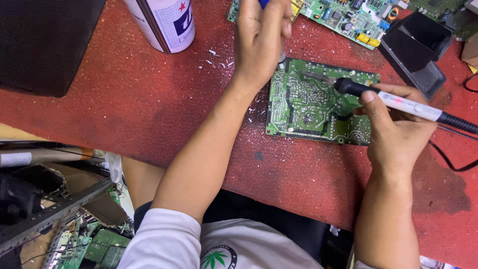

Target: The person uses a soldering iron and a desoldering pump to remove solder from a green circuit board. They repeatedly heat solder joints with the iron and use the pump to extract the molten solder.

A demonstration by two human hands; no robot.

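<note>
A dark box [47, 42] sits at the far left corner of a red desk [124, 104], with a metal rack [45, 214] and loose circuit boards below the desk's edge. Next along, a white spray can [164, 22] with a dark label stands near the top of the desk. White flecks [219, 57] lie scattered between the can and the person's left hand [261, 37], whose grip is clenched around a blue-tipped tool [264, 4]; most of that tool is hidden by the fingers, so what it is cannot be told. Just beside that hand, a green circuit board [308, 102] lies flat on the desk, solder side up. The metal tip of a soldering iron [398, 103] rests on the board's upper part. The right hand [396, 127] has its grip wrapped around the iron's white and black handle, thumb on top, with the heel of the hand touching the board's right edge. A second green board [348, 17] and a black stand [416, 47] lie beyond, and a black cable [450, 159] trails off to the right.
</note>
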